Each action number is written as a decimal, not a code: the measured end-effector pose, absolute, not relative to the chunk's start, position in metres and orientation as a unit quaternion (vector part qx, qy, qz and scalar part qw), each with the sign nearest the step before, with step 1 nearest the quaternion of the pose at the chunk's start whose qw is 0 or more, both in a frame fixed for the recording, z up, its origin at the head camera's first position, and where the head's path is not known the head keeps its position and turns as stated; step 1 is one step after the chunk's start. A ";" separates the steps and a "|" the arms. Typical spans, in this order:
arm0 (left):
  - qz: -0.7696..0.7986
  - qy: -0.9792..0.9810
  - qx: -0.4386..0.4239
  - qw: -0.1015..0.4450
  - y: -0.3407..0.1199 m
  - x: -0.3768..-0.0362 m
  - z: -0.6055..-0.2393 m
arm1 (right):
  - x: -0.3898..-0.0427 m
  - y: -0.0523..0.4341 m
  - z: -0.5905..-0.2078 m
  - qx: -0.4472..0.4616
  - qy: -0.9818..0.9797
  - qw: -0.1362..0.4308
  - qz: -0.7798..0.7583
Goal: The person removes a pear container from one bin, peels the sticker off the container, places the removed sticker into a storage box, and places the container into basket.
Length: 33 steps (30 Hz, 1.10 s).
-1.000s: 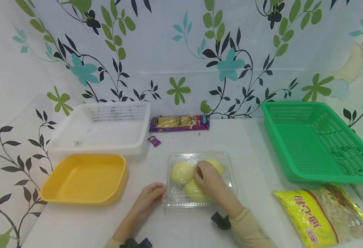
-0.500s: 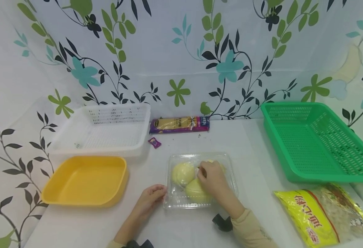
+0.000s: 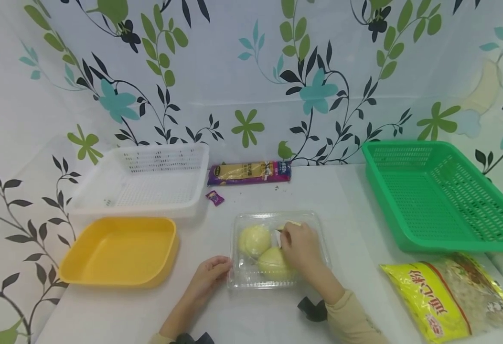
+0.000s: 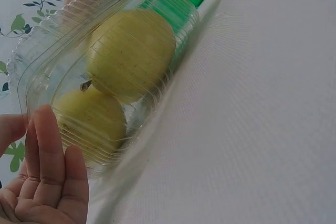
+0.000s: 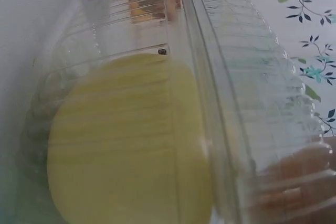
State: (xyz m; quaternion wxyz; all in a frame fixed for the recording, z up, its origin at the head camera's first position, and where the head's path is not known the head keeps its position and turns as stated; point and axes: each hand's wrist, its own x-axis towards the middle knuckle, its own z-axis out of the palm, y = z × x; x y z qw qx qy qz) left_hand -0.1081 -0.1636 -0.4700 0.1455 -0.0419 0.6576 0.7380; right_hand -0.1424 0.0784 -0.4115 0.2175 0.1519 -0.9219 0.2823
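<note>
A clear plastic clamshell box (image 3: 255, 285) lies on the white table with several yellow-green pears (image 3: 254, 241) inside. At its front left corner my left hand (image 3: 209, 277) holds the rim between thumb and fingers. The left wrist view shows those fingers (image 4: 50, 156) against the box wall, beside two pears (image 4: 131, 53). My right hand (image 3: 303, 246) is over the lid with curled fingers, pinching a small white piece like a label (image 3: 278, 238). It partly hides the pears at the right. In the right wrist view one pear (image 5: 126, 145) fills much of the picture behind the ribbed plastic.
To the left stand a yellow tray (image 3: 118, 251) and a white basket (image 3: 139, 208). A long purple packet (image 3: 249, 173) and a small purple sweet (image 3: 214, 197) lie behind the box. At right are a green basket (image 3: 444, 246) and a yellow bag of pasta (image 3: 453, 298).
My right hand has shifted a little to the right over the lid, and the white piece at its fingertips shows more. The left hand stays at the box's corner.
</note>
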 end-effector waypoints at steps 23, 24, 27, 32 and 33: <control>0.736 0.663 -0.021 0.136 -0.163 -0.107 -0.475 | -0.142 0.093 -0.404 0.127 -0.939 0.157 0.278; 0.737 0.662 -0.020 0.135 -0.164 -0.107 -0.475 | -0.142 0.094 -0.403 0.126 -0.940 0.153 0.278; 0.740 0.659 -0.018 0.133 -0.163 -0.107 -0.474 | -0.144 0.096 -0.401 0.121 -0.939 0.136 0.290; 0.745 0.654 -0.019 0.130 -0.162 -0.108 -0.473 | -0.146 0.101 -0.396 0.109 -0.938 0.115 0.307; 0.746 0.653 -0.020 0.130 -0.162 -0.108 -0.473 | -0.147 0.102 -0.396 0.106 -0.939 0.111 0.308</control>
